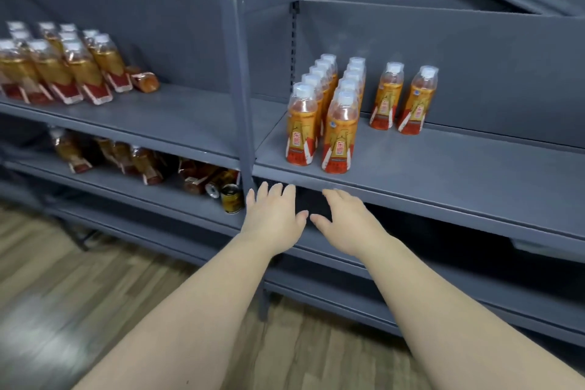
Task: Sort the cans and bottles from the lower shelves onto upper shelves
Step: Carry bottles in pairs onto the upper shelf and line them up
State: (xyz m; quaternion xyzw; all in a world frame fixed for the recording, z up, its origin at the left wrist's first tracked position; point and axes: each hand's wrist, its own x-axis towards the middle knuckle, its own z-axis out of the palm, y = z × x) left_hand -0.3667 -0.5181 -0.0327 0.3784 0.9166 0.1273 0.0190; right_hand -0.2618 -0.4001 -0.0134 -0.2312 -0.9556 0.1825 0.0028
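The person's left hand [273, 215] and right hand [346, 225] are both empty, with fingers spread and relaxed. They sit side by side, thumbs nearly meeting, and reach toward the dark gap under the front edge of the right-hand shelf [443, 174]. Just left of the left hand, a yellow can [231, 198] stands upright at the end of the lower left shelf [183, 201]. A second can [212, 190] lies on its side beside it, and tipped bottles [148, 165] are jumbled farther left. On the right-hand shelf stand two tidy rows of orange bottles [302, 123], with two more bottles [386, 95] apart to their right. Another group of bottles [57, 66] stands on the upper left shelf [190, 117].
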